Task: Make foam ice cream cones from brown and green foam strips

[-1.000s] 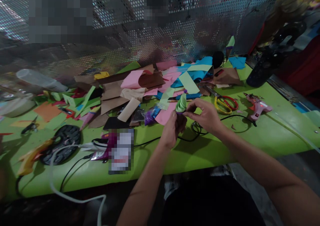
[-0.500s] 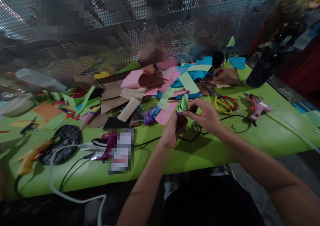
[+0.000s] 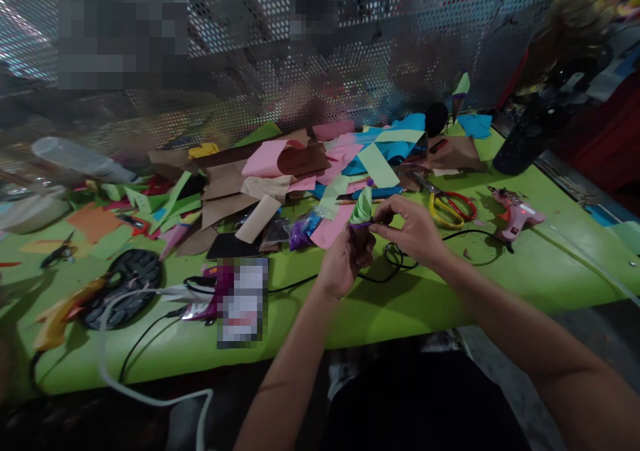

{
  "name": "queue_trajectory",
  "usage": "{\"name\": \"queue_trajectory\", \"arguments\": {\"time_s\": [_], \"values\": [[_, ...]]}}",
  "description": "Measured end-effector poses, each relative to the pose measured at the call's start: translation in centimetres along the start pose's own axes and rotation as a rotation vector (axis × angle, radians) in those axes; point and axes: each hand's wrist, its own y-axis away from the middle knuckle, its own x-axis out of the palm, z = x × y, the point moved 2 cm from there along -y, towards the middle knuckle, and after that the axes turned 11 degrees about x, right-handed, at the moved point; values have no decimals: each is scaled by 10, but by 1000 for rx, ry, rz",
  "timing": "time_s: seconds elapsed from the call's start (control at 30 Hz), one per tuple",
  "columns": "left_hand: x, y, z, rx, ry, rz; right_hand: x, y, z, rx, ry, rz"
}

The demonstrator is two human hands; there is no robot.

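My left hand is closed around the brown lower part of a small felt ice cream cone, which stands nearly upright. Its top is a pale green swirl with a small purple ball at the tip, and a purple band runs where green meets brown. With thumb and forefinger together, my right hand pinches the band's right end at the cone's edge. Behind them lie pale green strips and a pink piece. A similar cone stands at the back right.
On the green table are scissors, a pink glue gun, a yellow glue gun, a phone and a dark bottle. Loose cables cross the front. A perforated metal panel closes off the back.
The cone has tilted and shifted slightly left and down in my left hand. More of the purple band and brown part now shows. My right hand stays nearly in place.
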Motion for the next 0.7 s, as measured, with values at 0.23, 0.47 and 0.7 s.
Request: {"name": "queue_trajectory", "arguments": {"time_s": [0.23,0.47,0.7], "values": [[3,0,-3,-34,7,9,-1,0,1,-15,5,0],[2,2,-2,-16,-18,39,0,-1,0,23,-44,4],[-2,3,-1,-33,-15,11,0,-6,-5,203,-195,65]]}}
